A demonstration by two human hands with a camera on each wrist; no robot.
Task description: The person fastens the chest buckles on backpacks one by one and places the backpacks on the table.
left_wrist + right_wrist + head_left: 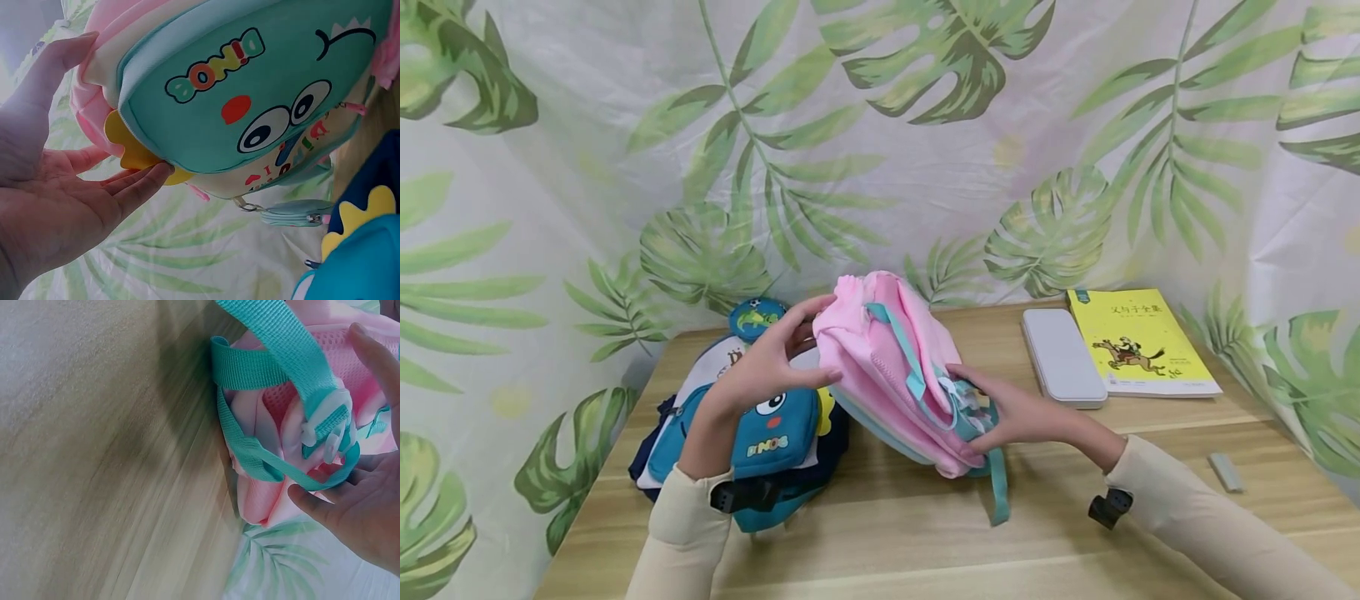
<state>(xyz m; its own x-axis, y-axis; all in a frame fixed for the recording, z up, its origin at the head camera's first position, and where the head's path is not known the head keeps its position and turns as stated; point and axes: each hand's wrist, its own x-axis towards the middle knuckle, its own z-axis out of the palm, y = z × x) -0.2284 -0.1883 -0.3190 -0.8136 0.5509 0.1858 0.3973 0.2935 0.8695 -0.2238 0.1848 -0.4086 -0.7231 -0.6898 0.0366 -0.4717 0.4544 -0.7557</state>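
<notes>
A pink child's backpack (887,375) is held tilted above the wooden table, its pink back and teal straps turned to the right. My left hand (775,358) grips its upper left side. In the left wrist view, that hand's thumb presses the pink edge and its fingers (134,187) lie by the yellow trim of the teal front pocket (206,112). My right hand (1011,408) holds the lower right side among the straps. The right wrist view shows its fingers at the teal webbing (300,356) and white buckle (328,425). Some fingertips are hidden.
A blue and white dinosaur backpack (782,437) lies at the left, partly behind my left arm. On the right are a white flat case (1063,354), a yellow book (1142,342) and a small grey block (1226,472). A leaf-patterned cloth (925,208) hangs behind the table.
</notes>
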